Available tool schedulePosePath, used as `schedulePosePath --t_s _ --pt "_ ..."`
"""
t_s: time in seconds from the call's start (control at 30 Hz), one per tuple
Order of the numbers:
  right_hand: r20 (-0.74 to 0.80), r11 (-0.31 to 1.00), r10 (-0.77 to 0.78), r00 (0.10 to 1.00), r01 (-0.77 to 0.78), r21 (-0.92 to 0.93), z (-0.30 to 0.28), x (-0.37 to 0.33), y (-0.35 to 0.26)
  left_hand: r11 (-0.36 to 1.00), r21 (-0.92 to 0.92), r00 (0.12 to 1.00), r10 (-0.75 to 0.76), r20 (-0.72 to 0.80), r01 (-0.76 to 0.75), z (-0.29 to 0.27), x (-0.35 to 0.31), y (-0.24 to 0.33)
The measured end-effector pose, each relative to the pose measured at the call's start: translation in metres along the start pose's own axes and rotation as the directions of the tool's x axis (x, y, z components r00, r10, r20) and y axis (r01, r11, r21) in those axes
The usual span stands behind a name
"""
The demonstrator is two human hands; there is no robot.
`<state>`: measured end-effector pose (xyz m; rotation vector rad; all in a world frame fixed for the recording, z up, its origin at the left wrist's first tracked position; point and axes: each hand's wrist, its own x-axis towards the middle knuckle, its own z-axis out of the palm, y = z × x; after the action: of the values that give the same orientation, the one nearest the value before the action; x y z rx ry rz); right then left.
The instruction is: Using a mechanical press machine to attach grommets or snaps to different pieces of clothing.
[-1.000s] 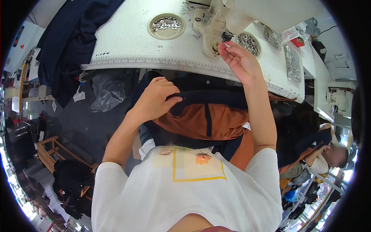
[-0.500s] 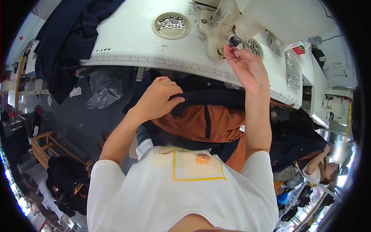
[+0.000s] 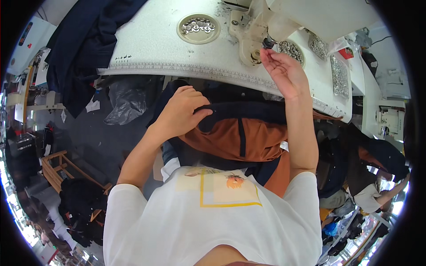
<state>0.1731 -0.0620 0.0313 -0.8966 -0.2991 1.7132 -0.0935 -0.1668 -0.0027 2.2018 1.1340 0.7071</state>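
Observation:
My left hand is closed on a dark navy garment whose rust-brown lining shows, spread over my lap below the table edge. My right hand is raised palm up at the white snap-fastening machine. Its thumb and fingertips draw together just under the black upper die, beside the round lower die. Whatever those fingertips hold, if anything, is too small to make out. Right behind them sits a dish of small metal rings.
A round tray of silver snap caps is set into the white table. Bags of metal parts lie at the right. Navy cloth hangs over the left edge. A wooden stool stands left; a co-worker's arm shows far right.
My right fingers have curled in closer together near the dies. My left hand keeps its place on the garment. At far right the co-worker has shifted, with dark cloth raised.

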Motion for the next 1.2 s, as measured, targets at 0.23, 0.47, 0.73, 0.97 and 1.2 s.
schedulePosePath --t_s 0.23,0.47,0.73,0.97,1.2 --pt "0.021 0.971 -0.224 0.974 0.225 -0.076 -0.008 0.005 0.026 0.999 0.004 0.999 0.034 0.019 -0.034 0.002 0.004 0.0" --pt "0.122 0.66 -0.444 0.888 0.416 -0.626 0.002 0.007 0.03 1.0 -0.012 1.0 0.025 0.017 -0.024 0.004 0.0 0.001" --pt "0.155 0.594 -0.407 0.9 0.39 -0.704 0.001 0.017 0.022 1.0 -0.013 1.0 0.013 0.023 -0.013 0.006 -0.002 -0.001" --pt "0.12 0.665 -0.327 0.937 0.318 -0.675 0.0 0.02 0.018 1.0 -0.009 1.0 0.008 0.009 -0.007 0.008 -0.001 -0.003" --pt "0.118 0.62 -0.356 0.927 0.328 -0.712 0.002 0.019 0.017 1.0 -0.009 1.0 -0.007 0.016 0.007 0.004 0.001 0.003"
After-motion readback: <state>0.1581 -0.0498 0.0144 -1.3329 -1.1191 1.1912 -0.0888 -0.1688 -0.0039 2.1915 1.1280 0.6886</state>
